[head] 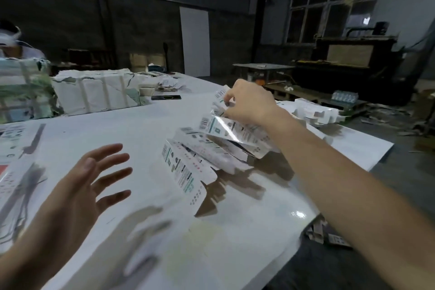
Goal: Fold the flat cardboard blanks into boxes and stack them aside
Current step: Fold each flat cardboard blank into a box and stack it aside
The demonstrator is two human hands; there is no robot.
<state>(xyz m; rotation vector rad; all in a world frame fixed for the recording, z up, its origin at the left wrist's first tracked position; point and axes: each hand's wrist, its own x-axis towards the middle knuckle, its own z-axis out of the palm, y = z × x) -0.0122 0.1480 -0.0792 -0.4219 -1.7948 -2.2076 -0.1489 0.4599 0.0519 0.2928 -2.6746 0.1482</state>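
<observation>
My right hand (pixel 247 102) reaches across the white table (pixel 146 125) and pinches the far end of a white printed box (pixel 235 133) with a glossy window, lying on top of a pile of folded boxes (pixel 207 150). One long box (pixel 186 178) leans off the pile's near side toward me. My left hand (pixel 94 179) hovers above the table with fingers spread, holding nothing. A stack of flat printed blanks (pixel 16 162) lies at the left edge.
Wrapped paper bundles (pixel 94 92) and a dark phone (pixel 166 97) sit at the table's far side, with a person (pixel 11 42) behind them. More white boxes (pixel 315 110) are heaped at the far right. The table's right edge drops to a littered floor.
</observation>
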